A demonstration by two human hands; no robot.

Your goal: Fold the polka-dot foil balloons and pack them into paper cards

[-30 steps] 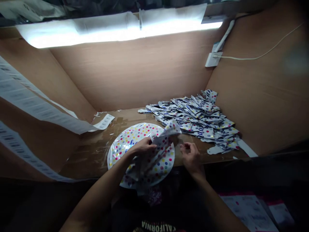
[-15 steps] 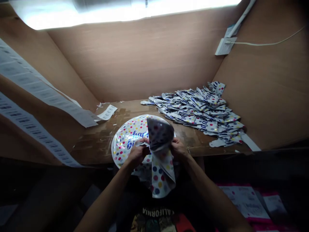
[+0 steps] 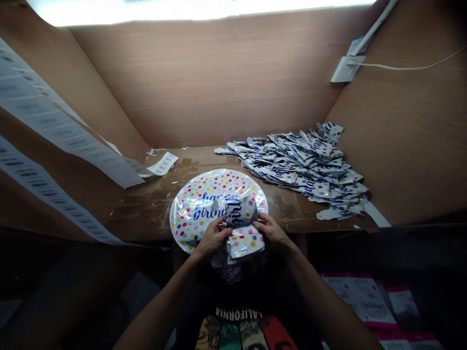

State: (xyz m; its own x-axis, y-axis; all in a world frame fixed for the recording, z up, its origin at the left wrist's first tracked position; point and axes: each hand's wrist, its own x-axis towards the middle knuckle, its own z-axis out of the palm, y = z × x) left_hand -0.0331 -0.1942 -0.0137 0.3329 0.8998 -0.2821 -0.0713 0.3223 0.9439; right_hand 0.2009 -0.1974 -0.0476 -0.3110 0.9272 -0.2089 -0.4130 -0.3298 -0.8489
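Two bare hands were right in the thick of it at the near edge of the table (image 3: 144,211)! The left hand (image 3: 212,238) had its grip closed on a folded foil balloon (image 3: 239,228), fingers pressed over the lower left of the fold, while the right hand (image 3: 272,231) clamped in from the other side, fingers curled against the right edge. Neither hand was spread open; between them they pinched that silvery bundle, blue script and coloured polka dots showing on its face. And the balloon's position? Up over the 6 o'clock side of a round foil balloon (image 3: 219,189) lying flat on the table, its lower end reaching past that disc's rim. Blue birthday lettering ran across the disc, partly covered by the fold. Out at 2 o'clock from the disc, a big heap of flattened foil balloons (image 3: 299,170) fanned toward the right-hand cardboard wall (image 3: 401,136). Over at 10 o'clock, a loose barcode label sheet (image 3: 162,164) sat on the table, and long barcode label strips (image 3: 47,116) hung beside it.
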